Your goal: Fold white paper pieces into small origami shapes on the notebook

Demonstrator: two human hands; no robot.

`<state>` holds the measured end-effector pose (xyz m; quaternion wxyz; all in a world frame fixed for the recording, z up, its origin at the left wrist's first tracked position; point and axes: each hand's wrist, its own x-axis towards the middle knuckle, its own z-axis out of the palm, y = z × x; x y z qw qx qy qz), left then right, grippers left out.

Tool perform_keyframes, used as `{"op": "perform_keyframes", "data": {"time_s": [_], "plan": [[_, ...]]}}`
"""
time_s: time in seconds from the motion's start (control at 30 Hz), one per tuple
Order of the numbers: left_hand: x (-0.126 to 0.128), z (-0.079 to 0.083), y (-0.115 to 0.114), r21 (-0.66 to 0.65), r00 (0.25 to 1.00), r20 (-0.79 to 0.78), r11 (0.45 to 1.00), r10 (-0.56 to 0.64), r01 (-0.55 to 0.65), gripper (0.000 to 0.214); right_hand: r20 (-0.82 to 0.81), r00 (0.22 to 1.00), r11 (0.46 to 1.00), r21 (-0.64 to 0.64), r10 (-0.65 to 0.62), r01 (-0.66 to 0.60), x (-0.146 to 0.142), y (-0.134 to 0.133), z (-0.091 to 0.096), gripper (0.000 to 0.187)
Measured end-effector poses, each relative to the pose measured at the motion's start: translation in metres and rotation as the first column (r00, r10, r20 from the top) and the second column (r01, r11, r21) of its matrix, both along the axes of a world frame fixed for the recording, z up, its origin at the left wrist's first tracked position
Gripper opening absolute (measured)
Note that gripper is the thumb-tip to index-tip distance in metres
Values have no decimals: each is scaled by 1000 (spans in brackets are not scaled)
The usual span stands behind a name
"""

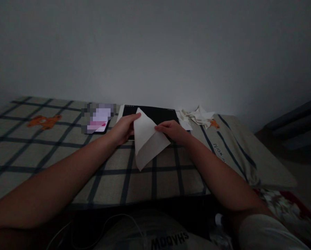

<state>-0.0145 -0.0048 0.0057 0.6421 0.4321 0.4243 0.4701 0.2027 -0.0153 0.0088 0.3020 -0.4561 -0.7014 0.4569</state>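
A folded sheet of white paper is held up between my two hands, its lower flap hanging to a point. My left hand grips its upper left side, thumb on the front and the other fingers partly hidden behind. On the right edge, my right hand pinches the paper between thumb and finger. Behind it, a flat black board or notebook with a white left edge lies on the table.
The checked tablecloth covers a table against a wall. A phone with a lit, blurred screen lies left of the black board. Crumpled papers sit at its right. A thin white cable and a clear bottle are near my lap.
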Motion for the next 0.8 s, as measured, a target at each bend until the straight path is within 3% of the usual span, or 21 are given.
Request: {"op": "perform_keyframes", "data": {"time_s": [0.2, 0.8], "plan": [[-1, -1, 1, 33, 1000, 4, 999, 26, -26, 11, 20, 1000, 1000, -11, 3, -3, 0, -1, 1, 39], [1, 8, -4, 70, 990, -76, 991, 119, -114, 20, -86, 995, 989, -137, 43, -54, 1, 2, -5, 31]]}}
